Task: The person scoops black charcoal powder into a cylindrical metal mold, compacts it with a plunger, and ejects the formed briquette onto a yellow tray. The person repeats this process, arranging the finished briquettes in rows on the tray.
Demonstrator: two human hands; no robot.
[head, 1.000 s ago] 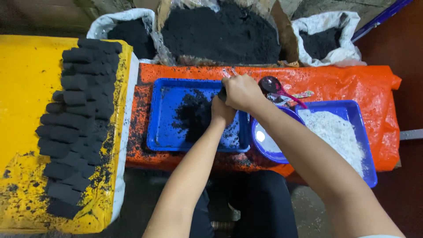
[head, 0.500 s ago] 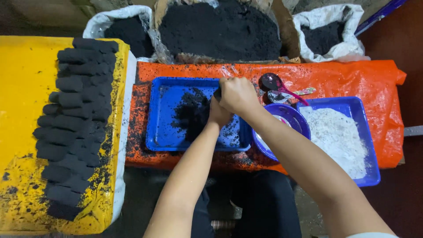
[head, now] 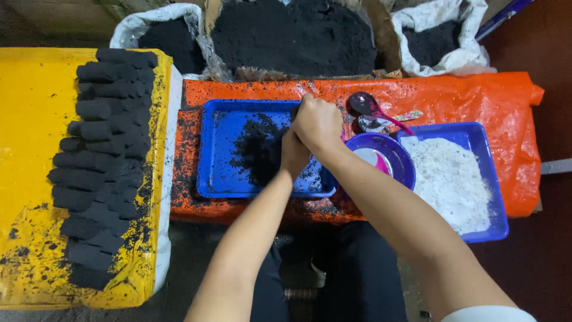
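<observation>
A: Hands first. Where are they and what's in them?

B: Both over the right end of the blue tray (head: 220,173). Right hand (head: 319,122) is clenched on top, left hand (head: 294,154) is closed just beneath it, the two touching. A bit of something dark shows at the top of the right fist; can't tell what it is. Black powder (head: 257,149) lies heaped in the tray, right beside and under the hands, with loose specks across the tray floor.

A: The powder's look?

B: Matte black, crumbly, a ragged patch mid-tray, not filling it.

A: Around that?

B: Tray sits on a bench covered in orange sheet (head: 476,95), dusted black on its left part. Just right of the hands is a purple bowl (head: 398,156), partly hidden by the right forearm. Behind it lies a purple spoon (head: 368,106). Further right, a second blue tray (head: 490,173) holds white powder (head: 447,179).

A: Left side?

B: Yellow surface (head: 30,149) with rows of black cylinders (head: 101,161), black crumbs around them.

A: Back?

B: Open sacks of black powder (head: 292,36) along the far edge of the bench.
</observation>
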